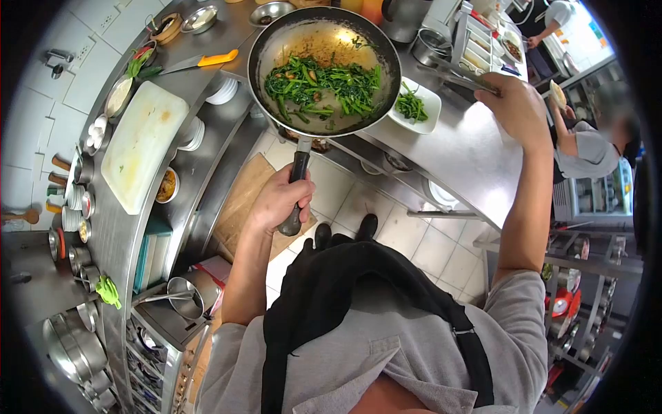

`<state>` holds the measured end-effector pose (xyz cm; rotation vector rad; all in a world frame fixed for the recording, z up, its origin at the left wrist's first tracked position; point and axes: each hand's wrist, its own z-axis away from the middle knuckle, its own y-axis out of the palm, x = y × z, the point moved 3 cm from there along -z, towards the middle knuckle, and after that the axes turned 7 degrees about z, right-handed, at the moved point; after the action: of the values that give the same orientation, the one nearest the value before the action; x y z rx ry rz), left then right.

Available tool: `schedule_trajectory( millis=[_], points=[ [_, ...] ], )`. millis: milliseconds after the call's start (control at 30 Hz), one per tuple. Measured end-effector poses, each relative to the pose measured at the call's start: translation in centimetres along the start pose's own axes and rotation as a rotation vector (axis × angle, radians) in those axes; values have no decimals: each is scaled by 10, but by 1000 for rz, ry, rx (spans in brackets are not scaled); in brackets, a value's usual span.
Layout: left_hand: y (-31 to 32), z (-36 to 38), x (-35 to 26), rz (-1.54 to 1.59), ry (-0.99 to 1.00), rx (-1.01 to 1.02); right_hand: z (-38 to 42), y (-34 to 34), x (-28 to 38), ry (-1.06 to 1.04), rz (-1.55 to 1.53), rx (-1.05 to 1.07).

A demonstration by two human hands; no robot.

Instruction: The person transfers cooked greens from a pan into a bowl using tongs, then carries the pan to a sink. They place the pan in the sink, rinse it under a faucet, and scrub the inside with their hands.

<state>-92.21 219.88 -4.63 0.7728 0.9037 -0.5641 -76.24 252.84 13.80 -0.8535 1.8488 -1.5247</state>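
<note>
My left hand (pixel 281 200) is wrapped round the black handle of a frying pan (pixel 325 125), which is raised in front of me. Cooked leafy greens (pixel 324 86) with small brown pieces lie in the pan, and brown residue marks its far side. Beside the pan's right rim, partly covered by it, a white dish (pixel 431 114) on the steel counter holds more greens (pixel 412 105). My right hand (pixel 514 107) grips metal tongs (pixel 463 77) over the counter, to the right of the dish. The tongs' tips point left, towards a metal pot, away from the greens.
On the left counter lie a white cutting board (pixel 143 145) and a knife with a yellow handle (pixel 217 58). Metal bowls (pixel 199 19) stand at the back. A steel counter (pixel 476 155) runs along the right. Another person (pixel 593 148) stands at far right. Shelves hold stacked plates.
</note>
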Motion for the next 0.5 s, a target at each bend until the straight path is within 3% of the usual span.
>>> schedule_trajectory(
  millis=[233, 500],
  points=[
    [-1, 2, 17, 10, 70, -17, 13, 5, 70, -278, -239, -244],
    [1, 10, 8, 43, 119, -15, -1, 17, 124, -485, -215, -371]
  ],
)
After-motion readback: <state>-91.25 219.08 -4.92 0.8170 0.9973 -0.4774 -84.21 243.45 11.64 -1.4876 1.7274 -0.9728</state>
